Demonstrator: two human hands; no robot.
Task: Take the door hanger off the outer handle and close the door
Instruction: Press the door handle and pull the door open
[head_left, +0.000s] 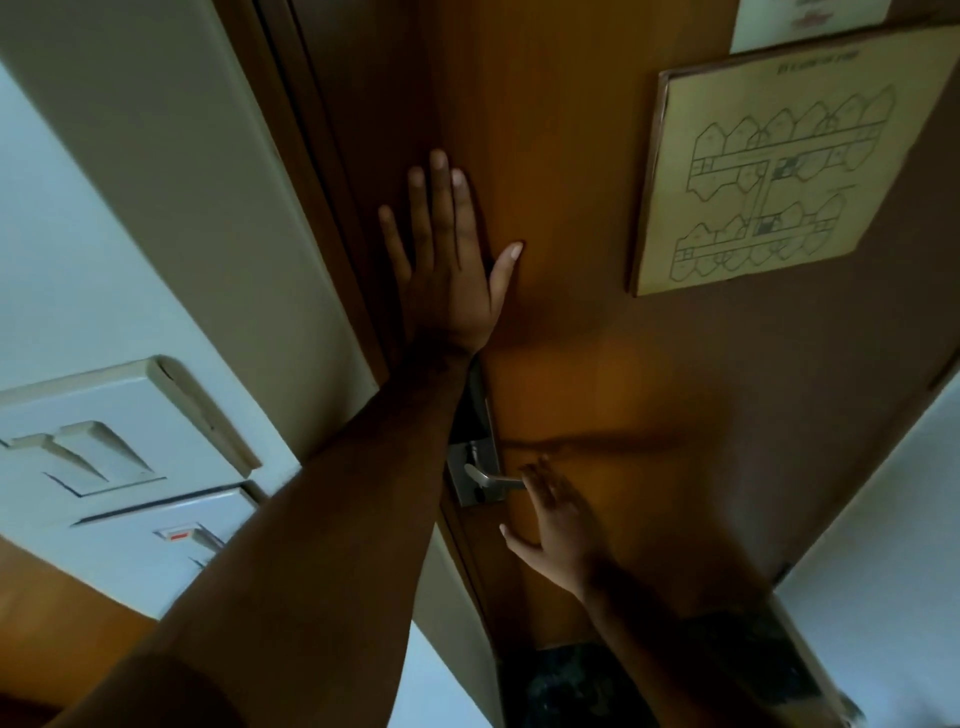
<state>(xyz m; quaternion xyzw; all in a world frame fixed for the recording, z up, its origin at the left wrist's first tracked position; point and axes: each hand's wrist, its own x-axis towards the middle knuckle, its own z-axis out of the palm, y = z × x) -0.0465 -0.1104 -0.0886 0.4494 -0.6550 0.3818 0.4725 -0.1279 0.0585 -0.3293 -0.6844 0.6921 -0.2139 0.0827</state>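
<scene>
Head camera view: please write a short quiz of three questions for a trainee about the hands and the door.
1. True or false: the left hand lies flat on the wooden door.
2. Which hand is beside the lever handle? A) left B) right
3. Fill in: the framed sheet on the door shows a floor ____.

Key: 1 true; 2 B, the right hand, fingers spread; 3 plan.

The left forearm (332, 519) crosses the lock plate (475, 467); the door (597, 364) face right of the handle (491, 479) lies open.
</scene>
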